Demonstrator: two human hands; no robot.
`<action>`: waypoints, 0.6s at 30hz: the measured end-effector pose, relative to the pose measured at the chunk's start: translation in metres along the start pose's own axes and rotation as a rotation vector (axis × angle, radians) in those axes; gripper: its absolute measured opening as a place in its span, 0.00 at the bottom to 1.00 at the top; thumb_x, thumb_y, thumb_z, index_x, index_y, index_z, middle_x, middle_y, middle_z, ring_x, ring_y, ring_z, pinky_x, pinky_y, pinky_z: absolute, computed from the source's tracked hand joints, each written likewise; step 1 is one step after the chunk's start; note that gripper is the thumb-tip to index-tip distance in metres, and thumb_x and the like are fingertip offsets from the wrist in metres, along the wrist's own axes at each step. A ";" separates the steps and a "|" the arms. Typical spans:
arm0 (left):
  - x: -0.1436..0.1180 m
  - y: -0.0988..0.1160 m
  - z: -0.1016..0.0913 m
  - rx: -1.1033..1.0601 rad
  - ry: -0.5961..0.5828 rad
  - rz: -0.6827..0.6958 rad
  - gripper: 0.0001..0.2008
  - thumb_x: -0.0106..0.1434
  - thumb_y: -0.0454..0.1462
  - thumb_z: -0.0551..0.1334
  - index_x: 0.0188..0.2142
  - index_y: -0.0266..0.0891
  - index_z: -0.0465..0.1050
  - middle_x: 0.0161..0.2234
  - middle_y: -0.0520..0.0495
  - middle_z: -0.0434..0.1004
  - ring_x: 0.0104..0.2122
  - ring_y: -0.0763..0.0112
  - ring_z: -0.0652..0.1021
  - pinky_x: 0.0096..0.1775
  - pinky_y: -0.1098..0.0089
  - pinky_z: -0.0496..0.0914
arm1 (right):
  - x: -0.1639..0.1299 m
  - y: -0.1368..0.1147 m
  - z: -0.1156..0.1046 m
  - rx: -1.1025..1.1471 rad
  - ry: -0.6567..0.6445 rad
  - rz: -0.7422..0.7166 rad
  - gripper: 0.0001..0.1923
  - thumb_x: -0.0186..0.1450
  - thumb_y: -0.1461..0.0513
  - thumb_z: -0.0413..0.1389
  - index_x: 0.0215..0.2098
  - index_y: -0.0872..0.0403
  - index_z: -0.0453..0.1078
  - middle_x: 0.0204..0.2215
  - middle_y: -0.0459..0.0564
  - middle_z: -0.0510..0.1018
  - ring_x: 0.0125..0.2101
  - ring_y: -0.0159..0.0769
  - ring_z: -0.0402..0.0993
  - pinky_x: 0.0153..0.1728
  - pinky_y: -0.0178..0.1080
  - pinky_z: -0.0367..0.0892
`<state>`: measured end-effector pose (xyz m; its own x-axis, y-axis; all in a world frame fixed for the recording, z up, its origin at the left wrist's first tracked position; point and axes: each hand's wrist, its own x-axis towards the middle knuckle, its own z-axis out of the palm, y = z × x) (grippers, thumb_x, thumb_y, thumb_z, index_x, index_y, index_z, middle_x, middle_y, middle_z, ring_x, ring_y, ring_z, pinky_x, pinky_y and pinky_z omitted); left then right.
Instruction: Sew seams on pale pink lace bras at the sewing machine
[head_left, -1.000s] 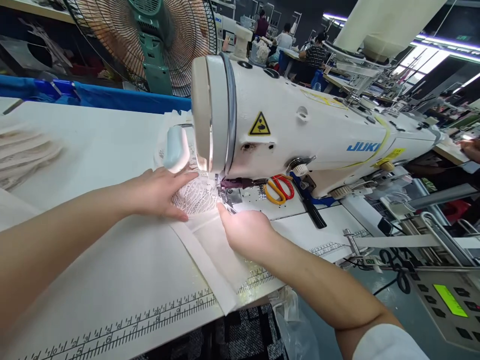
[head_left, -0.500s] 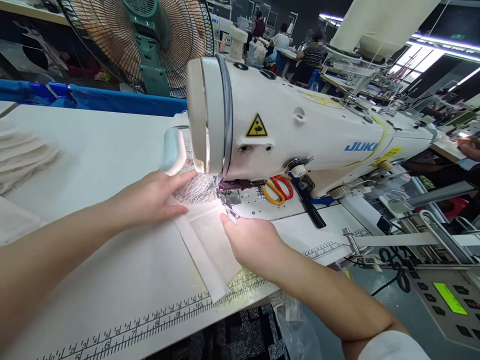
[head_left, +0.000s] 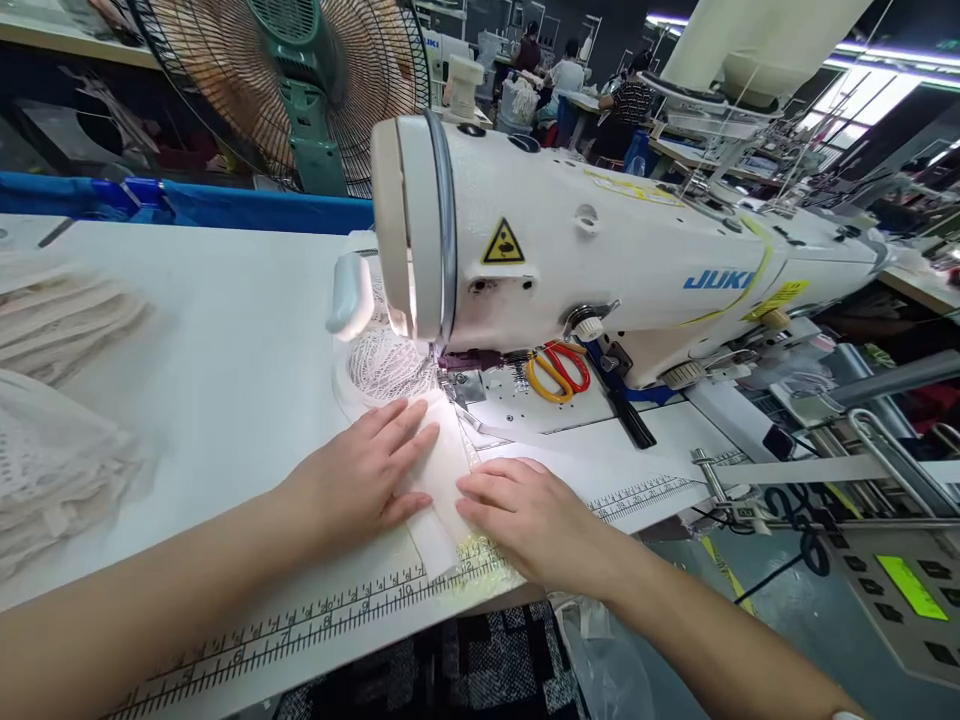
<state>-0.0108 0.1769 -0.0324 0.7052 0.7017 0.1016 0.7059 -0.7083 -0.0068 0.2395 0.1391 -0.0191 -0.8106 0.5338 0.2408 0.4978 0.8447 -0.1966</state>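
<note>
A white lace piece [head_left: 390, 362] lies under the needle area of the white sewing machine [head_left: 510, 230]. A plain white fabric panel [head_left: 441, 470] runs from it toward the table's front edge. My left hand [head_left: 367, 465] rests flat on the panel's left part, fingers stretched and a little apart. At the panel's right edge lies my right hand [head_left: 525, 510], its fingers stretched out over the cloth and the table. A narrow white tape [head_left: 499, 433] trails rightward from the metal guide by the presser foot.
Scissors with red and yellow handles [head_left: 559, 372] and a black-handled tool [head_left: 630, 418] lie on the machine bed. Lace pieces [head_left: 67, 320] are stacked at left. A ruler strip [head_left: 345, 615] follows the front edge. Behind stands a fan [head_left: 307, 130]; people sit farther back.
My left hand has moved from beside the lace down onto the plain panel. My right hand has left the guide, moved nearer the front edge and spread its fingers. The white tape now shows.
</note>
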 end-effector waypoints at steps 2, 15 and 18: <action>0.001 -0.004 0.003 -0.003 0.020 -0.005 0.37 0.66 0.57 0.42 0.60 0.32 0.64 0.62 0.32 0.60 0.61 0.45 0.62 0.58 0.51 0.61 | 0.000 0.001 0.000 -0.007 0.020 0.005 0.14 0.66 0.68 0.48 0.47 0.56 0.70 0.50 0.51 0.76 0.50 0.41 0.67 0.48 0.44 0.65; 0.014 -0.037 0.011 -0.095 -0.066 -0.033 0.37 0.64 0.60 0.44 0.65 0.40 0.56 0.66 0.37 0.52 0.65 0.46 0.54 0.61 0.50 0.55 | 0.009 0.005 -0.002 -0.031 0.023 0.036 0.13 0.67 0.69 0.47 0.45 0.58 0.72 0.49 0.52 0.77 0.49 0.41 0.67 0.48 0.43 0.66; 0.022 -0.040 0.001 -0.094 -0.129 -0.048 0.38 0.64 0.59 0.45 0.64 0.38 0.57 0.65 0.35 0.55 0.64 0.45 0.56 0.61 0.49 0.55 | 0.012 0.007 -0.002 -0.056 0.041 0.037 0.13 0.67 0.69 0.47 0.44 0.58 0.72 0.48 0.51 0.77 0.48 0.40 0.67 0.48 0.42 0.65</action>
<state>-0.0231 0.2210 -0.0308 0.6780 0.7345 -0.0294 0.7337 -0.6737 0.0885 0.2337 0.1517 -0.0155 -0.7785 0.5652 0.2728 0.5449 0.8244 -0.1529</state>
